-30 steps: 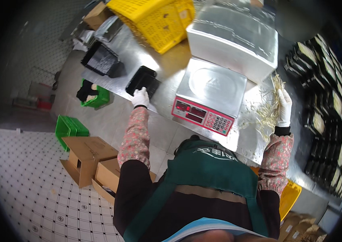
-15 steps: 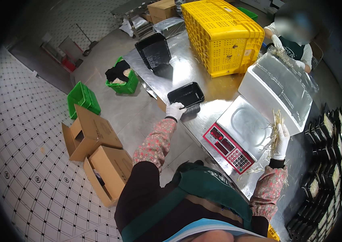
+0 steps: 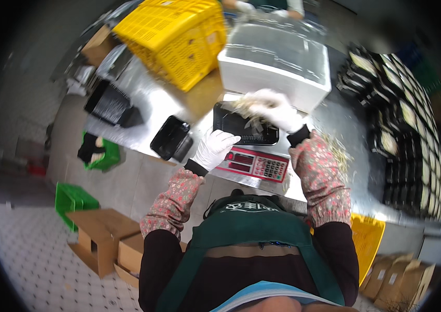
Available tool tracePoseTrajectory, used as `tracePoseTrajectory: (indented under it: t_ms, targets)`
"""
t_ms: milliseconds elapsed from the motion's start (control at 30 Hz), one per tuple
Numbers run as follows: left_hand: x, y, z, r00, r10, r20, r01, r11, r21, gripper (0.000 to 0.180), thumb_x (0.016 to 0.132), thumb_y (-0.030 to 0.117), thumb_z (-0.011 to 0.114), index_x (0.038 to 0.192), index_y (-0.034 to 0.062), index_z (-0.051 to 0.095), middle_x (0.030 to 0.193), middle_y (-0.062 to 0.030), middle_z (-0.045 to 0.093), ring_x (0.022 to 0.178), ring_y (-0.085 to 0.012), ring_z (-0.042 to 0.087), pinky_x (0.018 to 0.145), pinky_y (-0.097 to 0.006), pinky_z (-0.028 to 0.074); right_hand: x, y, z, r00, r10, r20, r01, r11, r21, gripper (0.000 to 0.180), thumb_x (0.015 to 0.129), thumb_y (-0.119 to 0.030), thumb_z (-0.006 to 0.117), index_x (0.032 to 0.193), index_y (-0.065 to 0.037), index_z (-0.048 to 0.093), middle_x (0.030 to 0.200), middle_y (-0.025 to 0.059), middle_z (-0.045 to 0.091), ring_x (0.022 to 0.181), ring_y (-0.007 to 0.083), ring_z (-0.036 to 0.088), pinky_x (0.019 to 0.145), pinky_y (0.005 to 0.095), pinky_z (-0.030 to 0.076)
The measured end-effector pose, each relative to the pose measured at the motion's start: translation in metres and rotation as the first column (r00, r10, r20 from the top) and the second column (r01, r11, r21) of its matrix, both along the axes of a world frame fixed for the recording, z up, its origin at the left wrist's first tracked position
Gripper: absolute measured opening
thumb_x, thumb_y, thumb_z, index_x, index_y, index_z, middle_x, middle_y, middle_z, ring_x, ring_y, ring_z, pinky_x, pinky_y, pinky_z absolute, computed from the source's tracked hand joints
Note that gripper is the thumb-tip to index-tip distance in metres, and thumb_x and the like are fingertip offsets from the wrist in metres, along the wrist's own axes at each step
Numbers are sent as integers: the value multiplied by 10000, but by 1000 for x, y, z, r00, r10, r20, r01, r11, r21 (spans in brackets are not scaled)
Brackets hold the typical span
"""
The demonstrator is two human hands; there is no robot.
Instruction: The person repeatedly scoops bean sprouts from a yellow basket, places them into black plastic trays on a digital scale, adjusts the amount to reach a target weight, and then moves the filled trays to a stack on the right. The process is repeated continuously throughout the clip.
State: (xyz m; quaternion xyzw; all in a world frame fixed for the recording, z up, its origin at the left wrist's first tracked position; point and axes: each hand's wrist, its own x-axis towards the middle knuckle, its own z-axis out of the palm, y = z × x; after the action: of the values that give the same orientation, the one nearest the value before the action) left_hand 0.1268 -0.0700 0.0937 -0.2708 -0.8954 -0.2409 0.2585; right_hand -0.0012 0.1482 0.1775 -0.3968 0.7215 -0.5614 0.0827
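A shallow black tray [image 3: 233, 125] lies on the metal plate of a red-fronted digital scale [image 3: 257, 164]. My white-gloved left hand [image 3: 214, 148] grips the tray's near left corner, with the thumb on its rim. Over the tray's far right part, my gloved right hand [image 3: 275, 109] is closed on a bunch of thin pale stalks [image 3: 246, 106]. Motion blurs this hand, and some stalks hang down into the tray. Left of the scale sits another black tray [image 3: 171, 137]. More loose stalks [image 3: 339, 154] are scattered on the steel table beside my right sleeve.
Behind the scale stands a white foam box [image 3: 277, 83], with a yellow crate [image 3: 174, 44] to its left. A co-worker's gloved hands [image 3: 246, 7] show beyond. Black trays [image 3: 107, 104] are stacked far left; filled trays [image 3: 412, 135] are piled right. Cardboard boxes [image 3: 101, 239] stand on the floor.
A black tray has come onto the formerly bare scale plate with my left hand. My right hand has swung left with the stalks, from beside the scale to over the tray. The view has turned right.
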Motion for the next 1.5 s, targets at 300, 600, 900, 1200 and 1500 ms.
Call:
tracePoseTrajectory:
  t_ms: [300, 600, 900, 1200, 1500]
  targets:
    - [-64, 60, -62, 987, -123, 100, 93, 960, 265, 283, 772, 53, 694, 1031, 166, 700, 897, -28, 676, 852, -234, 629, 785, -378, 493, 54, 145, -25, 796, -444, 412, 493, 870, -16, 317, 913, -151, 638, 1182, 16, 649, 1111, 121, 686, 997, 162, 635, 917, 281, 487]
    - [-70, 104, -13, 996, -60, 62, 56, 997, 54, 306, 715, 185, 800, 997, 157, 686, 1023, -12, 677, 1076, -224, 591, 1093, -491, 291, 192, 294, -167, 6, -793, 609, 992, 79, 94, 281, 942, -222, 596, 1078, 14, 662, 952, 102, 701, 845, 154, 661, 785, 277, 533]
    - [-5, 271, -52, 508, -695, 509, 284, 693, 663, 358, 882, -55, 604, 1237, -30, 569, 1122, -118, 642, 991, -179, 634, 906, -289, 491, 210, 228, -206, 550, -750, 367, 794, 606, 51, 250, 873, -184, 662, 1090, -61, 675, 1006, 132, 687, 915, 248, 658, 827, 344, 517]
    - [68, 486, -86, -190, -612, 768, 242, 729, 641, 620, 897, -69, 550, 1466, 9, 315, 1348, -143, 490, 1118, -176, 565, 964, -272, 460, 436, 508, -267, -404, -874, 271, 887, -302, 350, 531, 792, -334, 760, 1241, -88, 620, 1288, 162, 580, 1245, 287, 513, 1075, 381, 382]
    - [148, 647, -208, -460, -190, 867, 457, 787, 415, 685, 915, 66, 619, 1487, -11, 248, 1432, -220, 426, 1253, -236, 498, 1053, -329, 401, 497, 622, -368, -449, -883, 139, 427, -75, 901, 1133, 664, -744, 658, 1497, -70, 291, 1521, 192, 330, 1439, 297, 256, 1174, 483, 163]
